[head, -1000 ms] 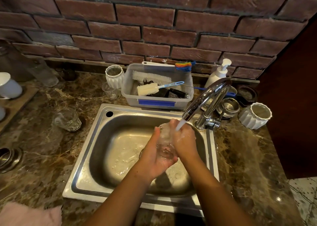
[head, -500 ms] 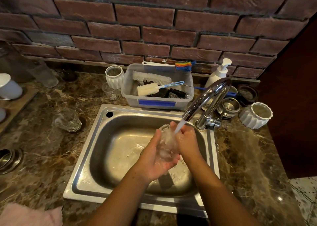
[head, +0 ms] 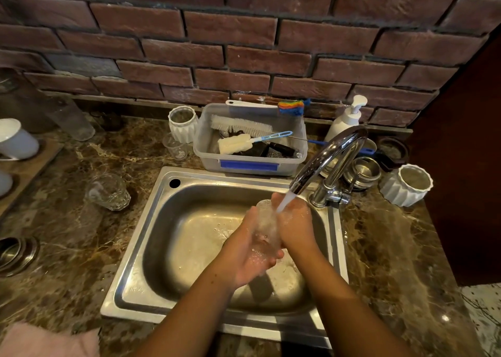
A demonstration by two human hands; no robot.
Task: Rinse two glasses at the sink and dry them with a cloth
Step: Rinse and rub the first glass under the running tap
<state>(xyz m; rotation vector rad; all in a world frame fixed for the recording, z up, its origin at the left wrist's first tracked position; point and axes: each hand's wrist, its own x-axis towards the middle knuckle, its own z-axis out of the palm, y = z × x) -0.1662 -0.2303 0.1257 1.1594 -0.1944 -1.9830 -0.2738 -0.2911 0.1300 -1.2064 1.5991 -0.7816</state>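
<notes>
Over the basin of the steel sink (head: 130,289) both hands meet around one clear glass (head: 267,228); it lies tilted between the palms, its rim towards the back of the sink and its base towards the person. The left hand (head: 250,252) cups it from below and from the left, palm up, with the fingers curled round the lower part. The right hand (head: 296,221) closes on it from the right, fingers wrapped over the far side, so the glass is pressed between the two hands and shows only as a narrow wet strip between them. The chrome tap (head: 325,158) arches in from the right rear corner of the sink; its stream of water (head: 284,202) falls onto the glass near its rim, just where the right hand's fingers meet it, and water runs over both hands.

The second glass (head: 108,192) stands on the marble worktop (head: 67,234) to the left of the sink, well apart from both hands. A pink cloth (head: 40,340) lies at the near left corner of the worktop, partly cut off by the edge of the view.

Behind the sink a clear plastic tub (head: 249,164) holds a white bottle brush (head: 241,125) and a sponge brush (head: 234,143) with a blue handle. A white pump bottle (head: 347,118) stands behind the tap, against the brick wall (head: 244,31). A stack of steel bowls (head: 363,171) and a ribbed white pot (head: 405,184) sit to the right of the tap.
</notes>
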